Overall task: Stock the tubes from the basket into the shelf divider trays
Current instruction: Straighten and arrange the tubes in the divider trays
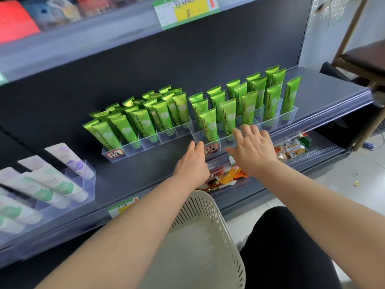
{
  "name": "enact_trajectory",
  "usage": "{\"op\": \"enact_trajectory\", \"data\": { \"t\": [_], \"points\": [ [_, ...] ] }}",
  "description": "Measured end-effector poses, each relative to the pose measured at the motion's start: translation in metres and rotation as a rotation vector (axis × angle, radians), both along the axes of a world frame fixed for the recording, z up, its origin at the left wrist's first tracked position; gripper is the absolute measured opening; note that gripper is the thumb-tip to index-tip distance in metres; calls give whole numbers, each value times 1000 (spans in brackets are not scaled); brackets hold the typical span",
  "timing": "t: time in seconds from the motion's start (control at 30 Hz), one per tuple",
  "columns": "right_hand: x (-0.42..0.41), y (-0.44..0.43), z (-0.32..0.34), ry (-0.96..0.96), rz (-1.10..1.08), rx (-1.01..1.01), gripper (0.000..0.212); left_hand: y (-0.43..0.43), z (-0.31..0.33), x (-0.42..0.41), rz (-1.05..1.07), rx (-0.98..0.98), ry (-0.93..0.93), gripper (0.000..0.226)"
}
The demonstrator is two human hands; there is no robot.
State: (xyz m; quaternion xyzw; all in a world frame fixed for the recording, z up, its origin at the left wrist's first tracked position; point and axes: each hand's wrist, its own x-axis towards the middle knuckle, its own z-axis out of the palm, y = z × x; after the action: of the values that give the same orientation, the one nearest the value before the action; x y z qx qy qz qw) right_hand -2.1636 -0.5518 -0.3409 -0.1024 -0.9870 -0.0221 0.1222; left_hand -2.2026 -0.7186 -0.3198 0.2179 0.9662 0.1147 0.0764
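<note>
**Item: green tubes** (208, 124). Soft laminate tubes, cap down, crimped end up, printed "Chamomile".
Location: standing in rows in two clear divider trays, the left tray (133, 150) and the right tray (277, 122), set side by side on the dark shelf (145, 174). The left tray's tubes lean back and to the left; the right tray's stand nearer upright. The right tray's lanes look less full towards the front.

**Basket** (210, 202): cream, slotted wall, below the shelf edge between the forearms. No tube shows in the part in view; the rest is hidden.

**Left hand** (192, 161): holds nothing. Its fingers (199, 146) are straight and close together, tips at the right tray's front corner beside its handwritten label (212, 148). Whether they touch is unclear.

**Right hand** (254, 147): holds nothing. Its fingers (248, 128) are spread, over the right tray's front wall, just in front of the nearest tubes.

**Handling (judged):** light, glossy and a little slippery; the body dents if squeezed, the cap end is stiff and heavier. Best taken mid-body or near the cap with a gentle pinch and lowered cap first into a lane. The tray is light and may slide when nudged, and a knocked tube could tip its neighbours.

**Also present:** white tubes (68, 184) in a tray to the left; snack packets (291, 150) on the shelf below; a price label (187, 11) above.
</note>
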Motion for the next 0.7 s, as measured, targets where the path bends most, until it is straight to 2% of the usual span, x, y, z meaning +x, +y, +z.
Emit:
{"op": "enact_trajectory", "data": {
  "t": [0.27,0.53,0.7],
  "points": [
    [-18,-64,12,9,144,20,50,-57,2,-18,113,-23,71,70],
    [-41,-115,23,29,193,31,50,-115,5,-43,175,-75,53,71],
    [-44,-120,17,-21,184,39,52,-114,9,-48,136,3,85,60]
  ]
}}
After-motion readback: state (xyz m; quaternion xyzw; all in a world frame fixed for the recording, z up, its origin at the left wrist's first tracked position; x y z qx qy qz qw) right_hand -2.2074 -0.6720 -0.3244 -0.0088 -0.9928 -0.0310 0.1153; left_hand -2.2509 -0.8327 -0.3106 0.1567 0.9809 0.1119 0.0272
